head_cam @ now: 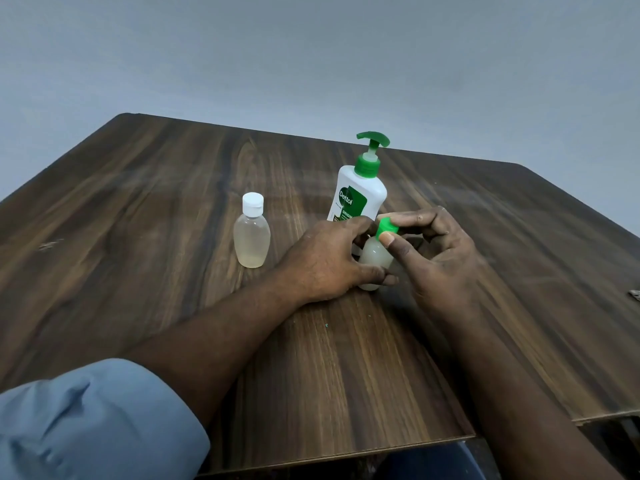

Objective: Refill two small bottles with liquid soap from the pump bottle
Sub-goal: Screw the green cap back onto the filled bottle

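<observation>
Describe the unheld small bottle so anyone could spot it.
On the wooden table, left of the white pump bottle, a small clear bottle stands upright. Its cap is white; the other small bottle is green-capped, gripped by left hand and right hand.

Plain indoor room, home or small office; could not tell which. A dark brown wood-grain laminate table point(173, 220) with rounded corners stood against a flat grey-blue painted wall point(311, 46). On it were a white plastic Dettol hand-wash pump bottle with a green pump head point(360, 192), a small clear plastic bottle with a white flip cap point(251, 237) and a small translucent plastic bottle with a green cap point(372, 253). These were everyday toiletry items, not lab or workshop gear. Light was dim and even.
</observation>
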